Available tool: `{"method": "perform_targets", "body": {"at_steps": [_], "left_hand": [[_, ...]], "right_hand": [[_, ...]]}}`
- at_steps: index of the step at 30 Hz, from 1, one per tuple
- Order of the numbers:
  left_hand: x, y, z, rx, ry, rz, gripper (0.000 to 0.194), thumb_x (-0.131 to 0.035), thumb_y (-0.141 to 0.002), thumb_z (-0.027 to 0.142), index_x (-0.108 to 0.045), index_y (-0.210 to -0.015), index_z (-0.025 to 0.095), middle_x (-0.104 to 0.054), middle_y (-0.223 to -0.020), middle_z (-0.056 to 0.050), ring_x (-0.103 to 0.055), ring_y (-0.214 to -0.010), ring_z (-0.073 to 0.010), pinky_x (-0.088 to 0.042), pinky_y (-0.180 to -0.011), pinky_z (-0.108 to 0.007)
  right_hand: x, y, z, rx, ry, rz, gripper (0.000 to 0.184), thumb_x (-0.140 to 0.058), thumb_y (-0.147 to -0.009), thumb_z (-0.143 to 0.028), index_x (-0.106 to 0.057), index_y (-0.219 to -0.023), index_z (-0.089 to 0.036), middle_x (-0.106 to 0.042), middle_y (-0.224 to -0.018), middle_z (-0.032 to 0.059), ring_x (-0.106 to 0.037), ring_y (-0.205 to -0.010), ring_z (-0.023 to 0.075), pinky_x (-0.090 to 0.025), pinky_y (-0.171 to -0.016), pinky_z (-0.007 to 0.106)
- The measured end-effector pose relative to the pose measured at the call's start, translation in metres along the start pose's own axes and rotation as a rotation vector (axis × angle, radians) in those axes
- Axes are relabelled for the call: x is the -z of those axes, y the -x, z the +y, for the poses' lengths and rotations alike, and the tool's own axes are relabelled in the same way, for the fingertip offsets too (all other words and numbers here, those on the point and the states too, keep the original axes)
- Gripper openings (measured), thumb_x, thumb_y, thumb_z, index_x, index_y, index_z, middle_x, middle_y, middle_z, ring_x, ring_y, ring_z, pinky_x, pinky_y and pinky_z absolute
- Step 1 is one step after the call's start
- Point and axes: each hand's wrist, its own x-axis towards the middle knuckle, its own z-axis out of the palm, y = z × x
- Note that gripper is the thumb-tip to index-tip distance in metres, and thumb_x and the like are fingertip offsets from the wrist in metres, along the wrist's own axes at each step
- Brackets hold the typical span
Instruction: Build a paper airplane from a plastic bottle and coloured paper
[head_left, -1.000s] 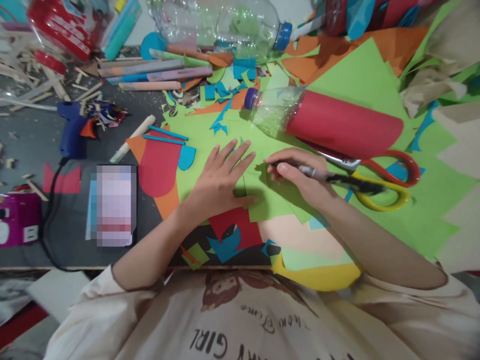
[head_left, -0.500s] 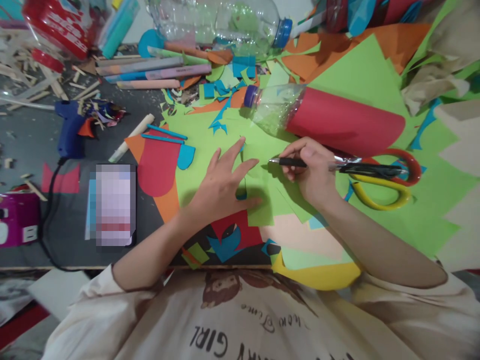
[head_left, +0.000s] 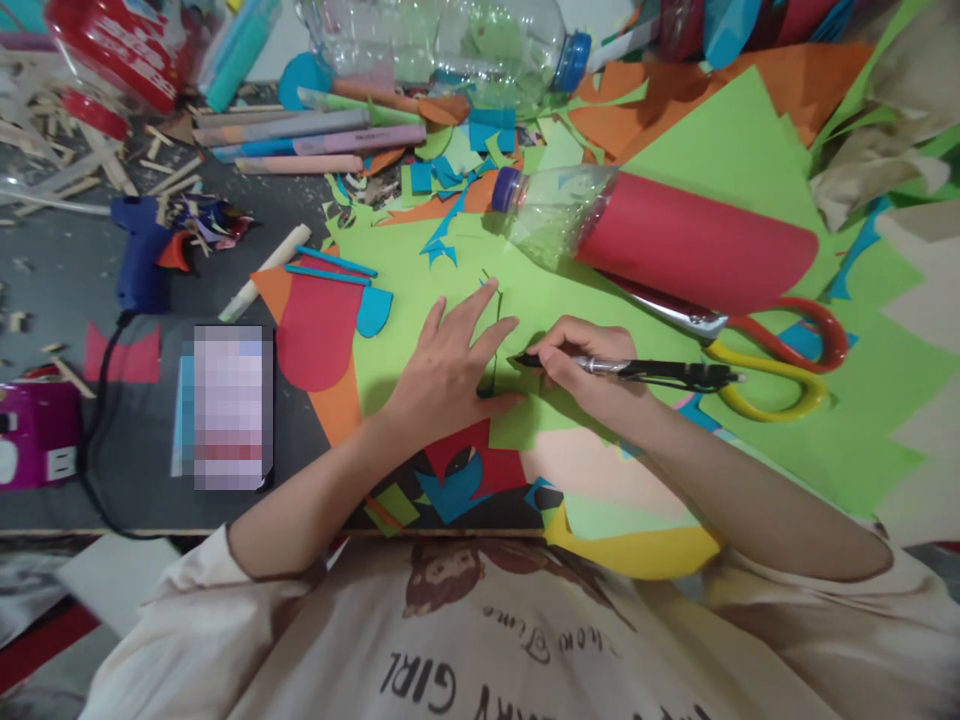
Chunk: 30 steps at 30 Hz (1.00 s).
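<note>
My left hand lies with its fingers spread on light green paper, pressing it down. In my right hand is a black and silver pen, pinched near its tip, which points left and is at or just above the green paper. A dark line runs down the paper between the two hands. Scissors with red and yellow handles lie right of the pen, their blades partly under a clear bottle wrapped in red paper. Left of my left hand are a red paper piece and a small blue one.
A blue glue gun and a phone lie on the left. Several markers and a large clear bottle are at the back. Paper scraps lie near the front edge.
My right hand has moved left and slightly down, bringing the pen tip closer to my left hand. The left hand has stayed in place on the paper.
</note>
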Motion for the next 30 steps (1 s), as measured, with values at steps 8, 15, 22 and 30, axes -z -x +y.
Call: {"method": "perform_targets", "body": {"at_steps": [8,15,22,30], "left_hand": [[-0.0019,0.0003,-0.0005,-0.004,-0.003,0.020,0.069,-0.074,-0.079,0.044,-0.046,-0.137,0.018,-0.035,-0.157,-0.023,-0.038,-0.145,-0.0339,-0.026,-0.119,-0.058],[-0.0013,-0.0004,0.0002,0.002,0.000,0.006,0.069,-0.074,-0.080,0.042,-0.047,-0.136,0.014,-0.036,-0.156,-0.026,-0.038,-0.145,-0.0353,-0.027,-0.119,-0.060],[0.0006,-0.0001,0.0020,0.011,0.004,0.007,0.063,-0.072,-0.081,0.040,-0.048,-0.135,0.016,-0.036,-0.156,-0.024,-0.038,-0.145,-0.0341,-0.026,-0.119,-0.060],[-0.0005,-0.0001,0.0013,0.009,-0.002,0.002,0.064,-0.072,-0.081,0.041,-0.048,-0.135,0.015,-0.035,-0.157,-0.025,-0.037,-0.146,-0.0345,-0.026,-0.119,-0.060]], "right_hand": [[-0.0010,0.0003,-0.0007,0.048,0.026,-0.014,0.020,-0.054,-0.079,-0.026,-0.052,-0.061,-0.020,-0.045,-0.050,-0.0057,-0.036,-0.045,0.0070,-0.026,-0.045,0.023],[0.0015,0.0027,0.0059,0.111,0.057,-0.074,0.028,-0.056,-0.089,-0.033,-0.050,-0.065,-0.020,-0.050,-0.055,-0.0044,-0.041,-0.050,0.0082,-0.029,-0.049,0.024],[0.0003,0.0015,0.0037,0.033,0.018,-0.083,0.032,-0.058,-0.085,-0.043,-0.054,-0.063,-0.020,-0.053,-0.055,-0.0022,-0.040,-0.050,0.0094,-0.028,-0.048,0.025],[0.0007,0.0004,0.0041,0.005,0.036,-0.116,0.019,-0.056,-0.080,-0.029,-0.056,-0.063,-0.020,-0.056,-0.056,-0.0019,-0.045,-0.051,0.0102,-0.031,-0.050,0.025]]}}
